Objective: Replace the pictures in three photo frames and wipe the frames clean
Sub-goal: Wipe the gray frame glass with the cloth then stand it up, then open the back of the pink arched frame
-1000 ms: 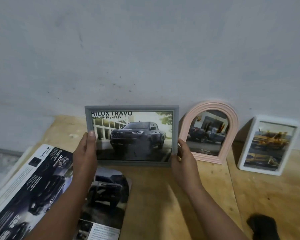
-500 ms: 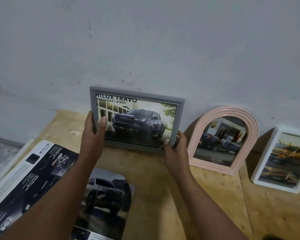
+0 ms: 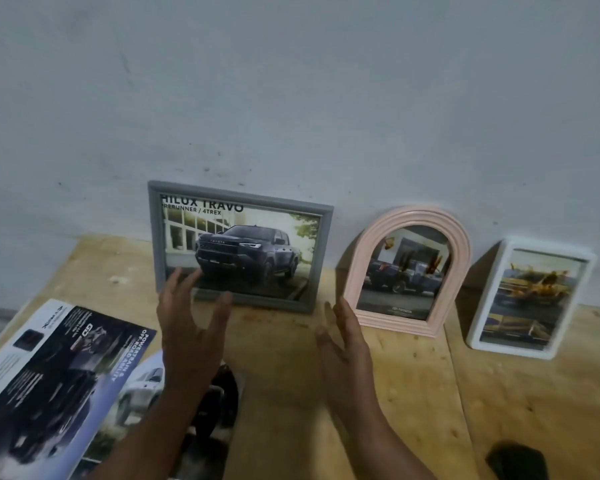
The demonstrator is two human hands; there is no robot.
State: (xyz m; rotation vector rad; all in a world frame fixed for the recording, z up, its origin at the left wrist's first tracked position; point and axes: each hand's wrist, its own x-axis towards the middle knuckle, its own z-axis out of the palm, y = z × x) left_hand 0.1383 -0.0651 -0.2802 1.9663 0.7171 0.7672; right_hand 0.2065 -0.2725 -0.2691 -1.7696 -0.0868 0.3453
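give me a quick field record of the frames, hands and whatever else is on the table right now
surface: wooden table against a grey wall
grey frame: leans on the wall, leftmost, holds a dark pickup picture
pink arched frame: leans on the wall, middle, holds a blue pickup picture
white frame: leans on the wall, rightmost, holds a yellow-toned picture
left hand: open, fingers spread, in front of the grey frame's lower left corner
right hand: open, holds nothing, between the grey and pink frames
car brochure: lies open at the table's left
black object: lower right, cut off by the picture's edge
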